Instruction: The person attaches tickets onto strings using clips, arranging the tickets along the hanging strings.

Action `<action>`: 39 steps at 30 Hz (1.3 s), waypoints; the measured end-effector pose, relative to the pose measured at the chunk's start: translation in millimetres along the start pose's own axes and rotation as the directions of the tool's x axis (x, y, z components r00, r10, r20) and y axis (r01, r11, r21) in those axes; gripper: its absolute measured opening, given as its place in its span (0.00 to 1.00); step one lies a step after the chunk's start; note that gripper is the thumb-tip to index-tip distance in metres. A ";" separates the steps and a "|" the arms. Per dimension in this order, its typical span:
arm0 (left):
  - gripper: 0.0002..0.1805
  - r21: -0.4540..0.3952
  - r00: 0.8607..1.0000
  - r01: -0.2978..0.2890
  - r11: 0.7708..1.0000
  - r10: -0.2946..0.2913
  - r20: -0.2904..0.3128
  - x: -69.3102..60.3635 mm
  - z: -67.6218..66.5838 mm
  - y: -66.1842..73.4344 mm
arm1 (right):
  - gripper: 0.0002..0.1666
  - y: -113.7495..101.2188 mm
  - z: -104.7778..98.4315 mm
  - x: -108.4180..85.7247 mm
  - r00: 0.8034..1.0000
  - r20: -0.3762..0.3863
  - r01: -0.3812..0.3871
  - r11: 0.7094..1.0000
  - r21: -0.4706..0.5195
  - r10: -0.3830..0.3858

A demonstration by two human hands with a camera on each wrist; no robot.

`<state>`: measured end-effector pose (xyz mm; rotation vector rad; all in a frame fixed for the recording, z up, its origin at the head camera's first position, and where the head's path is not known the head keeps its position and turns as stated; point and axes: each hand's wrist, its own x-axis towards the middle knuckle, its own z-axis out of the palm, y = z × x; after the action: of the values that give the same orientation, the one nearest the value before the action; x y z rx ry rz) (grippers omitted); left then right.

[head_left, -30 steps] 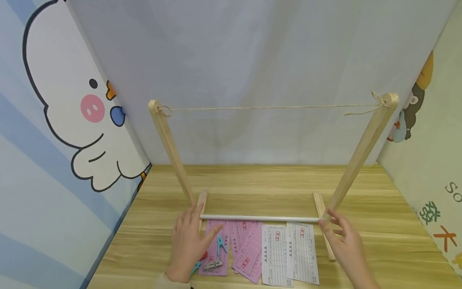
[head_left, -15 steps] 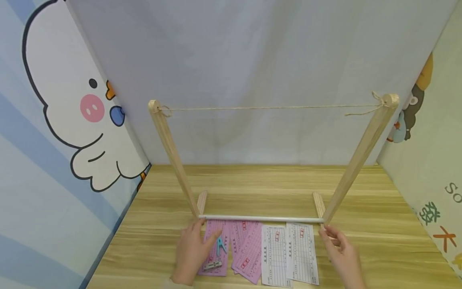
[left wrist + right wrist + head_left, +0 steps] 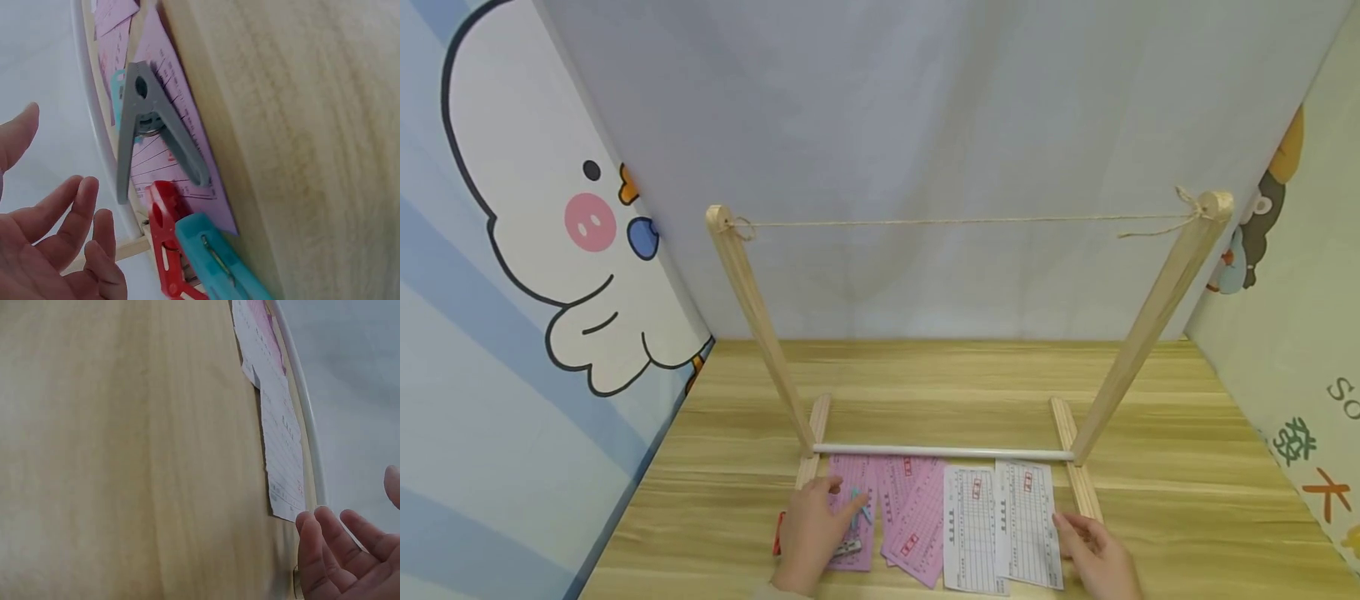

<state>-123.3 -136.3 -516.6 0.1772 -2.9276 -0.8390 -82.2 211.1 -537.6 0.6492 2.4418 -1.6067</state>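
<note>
In the head view the left hand (image 3: 812, 529) hovers over the pink slips (image 3: 917, 533), beside a teal clip (image 3: 861, 507) and a grey clip (image 3: 847, 547). The left wrist view shows its fingers loosely bent and holding nothing, near the grey clip (image 3: 134, 119), a red clip (image 3: 164, 231) and a teal clip (image 3: 219, 256). At the right edge of the white slips (image 3: 1028, 525) is the right hand (image 3: 1097, 557), fingers relaxed; in the right wrist view its fingertips are close to a white slip (image 3: 281, 444), and touching cannot be told.
A wooden frame stands behind the slips, with a left post (image 3: 760, 325), a right post (image 3: 1150, 333) and a white rod (image 3: 943, 452) low between them. Twine (image 3: 955, 222) spans the post tops. Printed panels flank the wooden table (image 3: 925, 375).
Both hands have left the frame's lower corners and moved toward the near side of the table, the left over the clips, the right beside the white slips.
</note>
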 end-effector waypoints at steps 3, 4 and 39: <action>0.29 0.044 1.000 0.021 0.999 -0.022 0.020 0.0 2.6 -0.6 | 0.40 6.8 2.2 0.6 0.999 0.005 -0.040 0.999 0.012 0.040; 0.29 0.064 0.999 0.027 0.998 -0.029 0.029 -0.2 3.3 -0.6 | 0.41 9.3 3.0 0.5 0.999 0.003 -0.054 0.998 0.020 0.054; 0.28 0.219 0.982 0.106 0.970 -0.137 0.129 3.2 19.9 5.3 | 0.31 15.2 13.7 13.2 0.993 0.062 0.119 0.925 -0.360 -0.104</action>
<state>-129.3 -121.9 -530.4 0.3281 -3.1673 -0.5739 -88.9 207.5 -560.7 0.4182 2.6845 -1.1337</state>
